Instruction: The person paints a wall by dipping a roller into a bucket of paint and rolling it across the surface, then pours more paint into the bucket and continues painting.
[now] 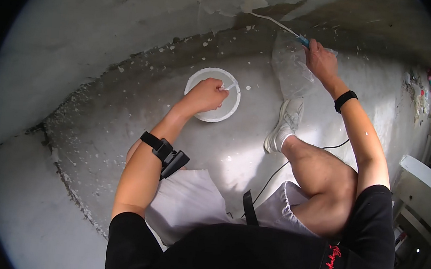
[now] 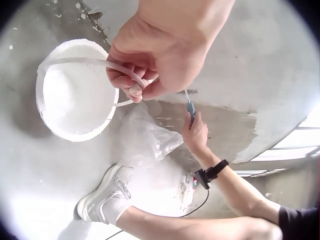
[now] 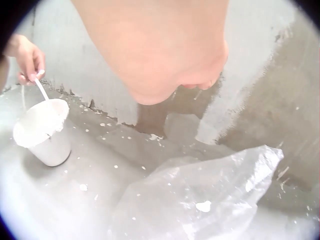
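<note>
My left hand (image 1: pixel 206 96) grips the white plastic handle (image 2: pixel 120 67) of a white bucket (image 1: pixel 235 105), with the fingers curled round it. Inside, the bucket is white, and its rim is coated in the same colour. My right hand (image 1: pixel 320 61) reaches out to the wall, holding a blue-handled tool (image 1: pixel 302 40) with a long, thin pale shaft. The shaft's far end meets a pale patch (image 1: pixel 254 4) on the wall; its head is not clear. In the right wrist view, that hand (image 3: pixel 165 65) hides the tool.
A clear plastic sheet (image 3: pixel 195 200) lies on the floor by the wall, below my right hand. My shoe (image 1: pixel 290 118) is close to it. White splashes dot the grey floor (image 1: pixel 124 110). A black cable (image 1: pixel 274 174) runs past my leg. Pale furniture (image 1: pixel 424 180) stands at the right.
</note>
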A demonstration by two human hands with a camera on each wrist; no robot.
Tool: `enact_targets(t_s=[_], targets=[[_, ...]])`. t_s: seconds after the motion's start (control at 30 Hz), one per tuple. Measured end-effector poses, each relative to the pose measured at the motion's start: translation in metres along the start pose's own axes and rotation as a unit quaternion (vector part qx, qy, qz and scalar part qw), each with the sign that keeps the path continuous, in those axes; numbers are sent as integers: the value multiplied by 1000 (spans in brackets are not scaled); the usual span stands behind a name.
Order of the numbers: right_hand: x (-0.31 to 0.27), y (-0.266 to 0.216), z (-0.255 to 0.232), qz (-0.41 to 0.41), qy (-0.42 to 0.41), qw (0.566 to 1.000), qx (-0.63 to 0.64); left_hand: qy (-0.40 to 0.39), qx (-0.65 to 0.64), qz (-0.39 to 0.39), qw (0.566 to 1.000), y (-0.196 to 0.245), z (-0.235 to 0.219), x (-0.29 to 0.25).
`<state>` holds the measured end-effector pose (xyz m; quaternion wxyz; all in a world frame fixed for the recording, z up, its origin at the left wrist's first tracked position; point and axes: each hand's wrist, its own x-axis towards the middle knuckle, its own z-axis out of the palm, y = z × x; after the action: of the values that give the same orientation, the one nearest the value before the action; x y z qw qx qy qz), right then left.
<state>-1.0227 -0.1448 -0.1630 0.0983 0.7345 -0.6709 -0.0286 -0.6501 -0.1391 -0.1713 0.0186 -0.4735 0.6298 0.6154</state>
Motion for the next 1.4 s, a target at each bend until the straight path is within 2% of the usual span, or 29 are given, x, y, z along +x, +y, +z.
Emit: enact_targets(t_s=[0.13, 0.2, 0.3, 0.33, 0.4, 0.53, 0.93, 1.0, 1.07, 1.13, 1.3, 1.4], targets=[[-20, 30, 9, 69, -29, 997, -11, 9, 0, 6, 1000, -3, 3, 11], [-27, 38, 11, 78, -20, 997, -4, 66, 71, 31, 995, -6, 9, 18], [-35, 39, 16, 86, -8, 996, 10, 72, 17, 17, 997, -4, 11, 22], [-36, 35, 18, 85, -4, 996, 17, 72, 16, 19, 997, -3, 11, 21], [-35, 24, 20, 89, -12, 996, 12, 57, -67, 9, 996, -3, 7, 19], [-26, -2, 13, 80, -36, 995, 37, 41, -61, 13, 997, -4, 1, 19], [16, -88, 6, -51, -4, 996, 75, 44, -19, -3, 999, 6, 8, 19], [23, -81, 8, -49, -6, 997, 65, 84, 30, 33, 996, 0, 9, 24], [22, -69, 12, -47, -8, 997, 54, 82, 39, 35, 995, -1, 10, 22], [15, -51, 15, -3, -14, 999, 35, 80, 45, 37, 995, 0, 10, 18], [-2, -2, 8, 48, -51, 997, -22, 89, 121, 40, 988, 5, 9, 11], [-13, 27, 13, 81, -67, 994, -36, 94, 95, 46, 990, -4, 9, 15]])
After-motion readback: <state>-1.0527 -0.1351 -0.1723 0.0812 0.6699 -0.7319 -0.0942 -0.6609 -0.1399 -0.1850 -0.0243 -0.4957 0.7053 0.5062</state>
